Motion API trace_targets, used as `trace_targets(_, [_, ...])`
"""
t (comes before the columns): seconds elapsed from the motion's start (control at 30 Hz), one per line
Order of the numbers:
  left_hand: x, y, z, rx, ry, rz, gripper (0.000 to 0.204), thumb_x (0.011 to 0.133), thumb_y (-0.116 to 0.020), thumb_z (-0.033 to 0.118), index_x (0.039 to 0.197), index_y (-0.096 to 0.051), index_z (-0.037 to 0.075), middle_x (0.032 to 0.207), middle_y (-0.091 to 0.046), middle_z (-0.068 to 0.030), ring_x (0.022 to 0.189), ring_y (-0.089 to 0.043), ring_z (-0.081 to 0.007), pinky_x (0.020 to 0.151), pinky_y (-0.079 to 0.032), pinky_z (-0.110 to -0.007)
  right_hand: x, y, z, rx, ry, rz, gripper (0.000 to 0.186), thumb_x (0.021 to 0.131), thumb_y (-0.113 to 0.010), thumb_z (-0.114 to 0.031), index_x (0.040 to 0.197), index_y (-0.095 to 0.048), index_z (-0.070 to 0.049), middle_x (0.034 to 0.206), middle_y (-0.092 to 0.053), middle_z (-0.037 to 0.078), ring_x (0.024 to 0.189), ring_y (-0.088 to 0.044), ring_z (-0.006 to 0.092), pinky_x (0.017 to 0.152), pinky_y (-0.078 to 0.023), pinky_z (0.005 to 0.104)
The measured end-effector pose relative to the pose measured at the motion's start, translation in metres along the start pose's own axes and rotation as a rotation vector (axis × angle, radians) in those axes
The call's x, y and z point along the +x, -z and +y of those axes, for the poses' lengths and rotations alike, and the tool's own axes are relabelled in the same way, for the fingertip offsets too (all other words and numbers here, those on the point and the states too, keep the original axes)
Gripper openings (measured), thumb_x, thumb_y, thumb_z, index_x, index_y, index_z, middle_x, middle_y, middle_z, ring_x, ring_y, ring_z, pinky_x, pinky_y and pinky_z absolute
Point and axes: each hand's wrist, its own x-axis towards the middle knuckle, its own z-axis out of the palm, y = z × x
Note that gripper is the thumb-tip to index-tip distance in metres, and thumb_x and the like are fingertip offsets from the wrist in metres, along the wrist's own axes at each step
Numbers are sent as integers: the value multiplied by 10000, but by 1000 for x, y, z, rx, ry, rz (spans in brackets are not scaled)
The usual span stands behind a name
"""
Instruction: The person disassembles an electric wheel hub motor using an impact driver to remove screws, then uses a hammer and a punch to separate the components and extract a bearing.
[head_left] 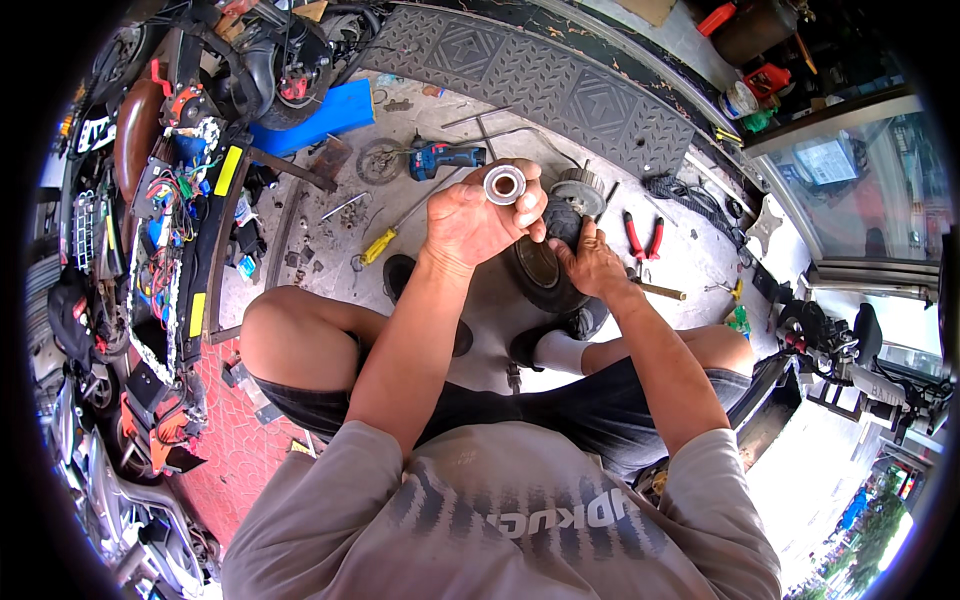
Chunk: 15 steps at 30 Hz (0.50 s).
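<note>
Raised above the floor, my left hand (470, 215) pinches a round metal bearing (490, 186) between thumb and fingers, its ring face and dark centre hole turned up. Lower and to the right, my right hand (597, 265) grips the side of a small black wheel (535, 268), fingers over its top. The wheel lies between my feet, partly covered by both hands. Just beyond it is a grey, ribbed round metal part (578, 192); I cannot tell whether it is joined to the wheel.
Around the work lie a blue power tool (447, 160), a yellow-handled screwdriver (378, 247), red-handled pliers (643, 238) and a brass-coloured rod (662, 291). A patterned dark ramp mat (540, 75) borders the far side. Scooter parts and a wire-filled frame (165, 255) crowd the left; a glass cabinet (850, 180) stands right.
</note>
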Motion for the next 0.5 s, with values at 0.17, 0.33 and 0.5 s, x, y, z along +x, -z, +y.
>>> trace_targets(0.17, [-1,2,0,1,4,-2,680,903,-652,405,1433,-554,-10,1092,-591,-98,970,-552,-209,884,-537,-414,-1,2,-1,8,-7,-15,1001,996,-450,-717,1607,-152,19,1514,-425,349,1381,-503,482,1142,-426,519])
trace_targets(0.33, [-1,2,-1,4,3,2,685,902,-654,407,1436,-552,-11,1097,-587,-99,972,-551,-210,884,-536,-413,1,-1,1,7,3,7,1001,996,-451,-719,1602,-161,24,1510,-427,355,1377,-505,484,1136,-430,517])
trace_targets(0.5, [-1,4,-1,5,4,-3,689,899,-658,404,1435,-550,-15,1098,-588,-100,974,-553,-211,884,-536,-415,0,-1,1,13,5,4,998,997,-453,-715,1603,-162,22,1499,-440,352,1377,-505,486,1141,-424,519])
